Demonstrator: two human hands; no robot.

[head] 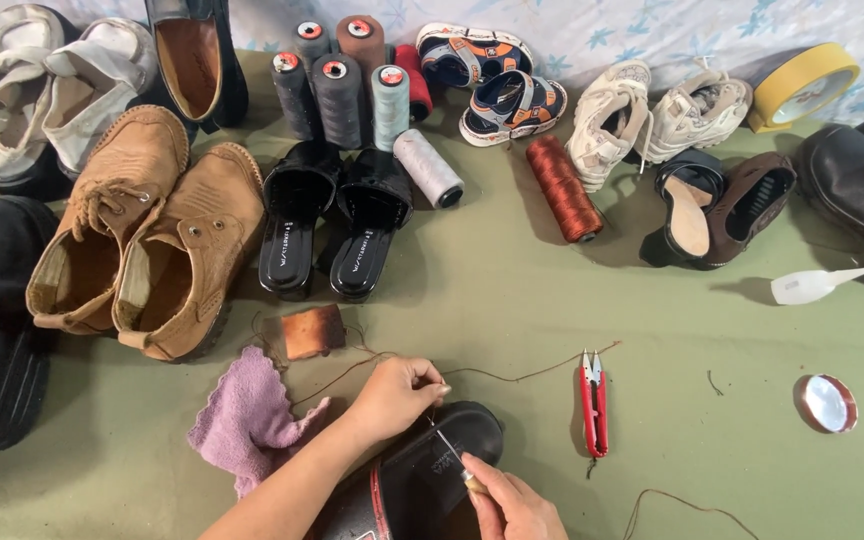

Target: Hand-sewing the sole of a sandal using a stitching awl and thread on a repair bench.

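From the head camera we look down on a green-covered counter (pixel 512 300), and the work sits at the near edge. A black sandal (pixel 422 470) lies sole-side toward us, close to the body, probably so both hands can reach it without stretching. Our left hand (pixel 397 392) rests above the sandal's toe with thumb and fingers pressed together, pinching a brown thread (pixel 512 378); the thread runs out to the right across the cloth, held taut enough to keep it from tangling. Our right hand (pixel 512 505) is closed around the wooden handle of a stitching awl (pixel 452 455), whose thin metal shaft angles up-left so its tip meets the sandal just below the pinching fingers.

The aids lie within easy reach: red thread snips (pixel 593 405) just right of the sandal, a pink rag (pixel 247 420) to its left, a small rust-brown block (pixel 313 331) with thread wound near it just above the rag.

Farther back, out of the way, stand upright thread cones (pixel 342 85), a rust-coloured spool (pixel 563 188) on its side, a pair of tan suede shoes (pixel 147 230), black slides (pixel 337 220) and a white squeeze bottle (pixel 812 286) on its side at the right.
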